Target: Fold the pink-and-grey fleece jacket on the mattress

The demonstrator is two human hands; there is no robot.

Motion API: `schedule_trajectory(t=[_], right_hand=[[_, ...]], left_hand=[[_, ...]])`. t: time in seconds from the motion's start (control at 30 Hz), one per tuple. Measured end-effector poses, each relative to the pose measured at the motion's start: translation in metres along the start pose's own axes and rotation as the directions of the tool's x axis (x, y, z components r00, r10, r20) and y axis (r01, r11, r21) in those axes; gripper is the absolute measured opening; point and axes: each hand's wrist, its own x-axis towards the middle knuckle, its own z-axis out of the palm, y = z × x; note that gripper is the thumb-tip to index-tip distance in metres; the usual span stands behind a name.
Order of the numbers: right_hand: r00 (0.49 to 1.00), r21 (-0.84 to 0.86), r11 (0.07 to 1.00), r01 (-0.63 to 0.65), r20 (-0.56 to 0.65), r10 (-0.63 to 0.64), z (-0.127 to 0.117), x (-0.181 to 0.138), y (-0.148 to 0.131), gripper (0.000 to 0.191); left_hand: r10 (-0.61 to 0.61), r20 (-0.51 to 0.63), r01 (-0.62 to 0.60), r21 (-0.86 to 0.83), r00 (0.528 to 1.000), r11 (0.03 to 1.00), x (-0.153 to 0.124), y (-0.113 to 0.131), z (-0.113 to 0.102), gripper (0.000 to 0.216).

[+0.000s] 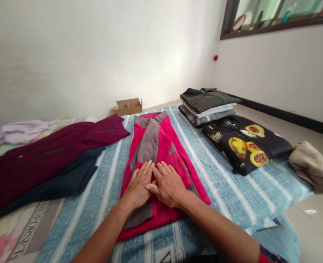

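Observation:
A red and grey fleece jacket [157, 140] lies folded lengthwise on a blue striped blanket [227, 186], pointing away from me. My left hand [139, 184] and my right hand [168, 184] rest flat on its near half, side by side, thumbs touching, fingers spread and pointing away. Neither hand grips the cloth.
A maroon garment [40, 153] over a dark navy one [70, 177] lies to the left. To the right sit a black fruit-print shirt [246, 144], a stack of folded clothes [206, 104] and a beige cloth [312, 166]. A cardboard box [128, 106] stands by the far wall.

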Motion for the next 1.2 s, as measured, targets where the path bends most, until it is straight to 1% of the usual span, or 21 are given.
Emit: schedule_trajectory(t=[0.1,0.2,0.4,0.53,0.63,0.77,0.87,0.97,1.1,1.2], right_hand=[[1.0,-0.008,1.0,-0.005,0.027,0.005,0.005,-0.002,0.002,0.069],[0.999,-0.015,1.0,-0.002,0.041,0.003,0.004,-0.002,0.001,0.068],[0.998,0.012,1.0,0.015,0.064,-0.015,0.003,-0.006,0.001,0.071],[0.997,0.003,1.0,0.02,0.069,-0.02,0.004,-0.008,0.002,0.072],[0.995,-0.005,0.999,0.037,0.09,-0.037,0.003,-0.01,0.002,0.073],[0.993,-0.015,0.999,0.052,0.109,-0.05,0.005,-0.009,0.005,0.075],[0.994,-0.021,0.998,0.058,0.097,-0.055,0.007,-0.007,0.006,0.075],[0.996,-0.026,0.998,0.06,0.067,-0.059,0.003,-0.009,0.003,0.075],[0.996,-0.035,0.995,0.091,0.026,-0.09,-0.008,-0.025,-0.005,0.079],[0.993,-0.049,0.992,0.117,0.034,-0.116,-0.012,-0.042,-0.009,0.081]], left_hand=[[-0.033,0.038,0.033,-0.009,0.999,0.999,-0.002,0.008,-0.007,0.059],[-0.043,0.051,0.045,-0.035,0.998,0.998,-0.001,0.011,-0.008,0.059],[-0.011,0.004,0.011,-0.141,1.0,0.99,-0.002,0.001,0.0,0.059],[0.001,-0.01,-0.003,-0.181,1.0,0.983,-0.004,0.001,0.001,0.059],[-0.013,0.012,0.014,-0.15,1.0,0.989,-0.005,0.004,-0.002,0.06],[-0.002,0.021,0.004,-0.09,1.0,0.996,-0.006,0.008,-0.004,0.06],[0.004,0.026,-0.002,-0.056,1.0,0.998,-0.005,0.006,-0.004,0.06],[0.006,0.029,-0.005,-0.026,1.0,1.0,0.0,0.001,-0.001,0.06],[0.009,0.004,-0.009,0.034,1.0,0.999,0.008,-0.006,0.004,0.058],[0.036,-0.033,-0.033,0.079,0.999,0.996,0.011,-0.009,0.006,0.056]])
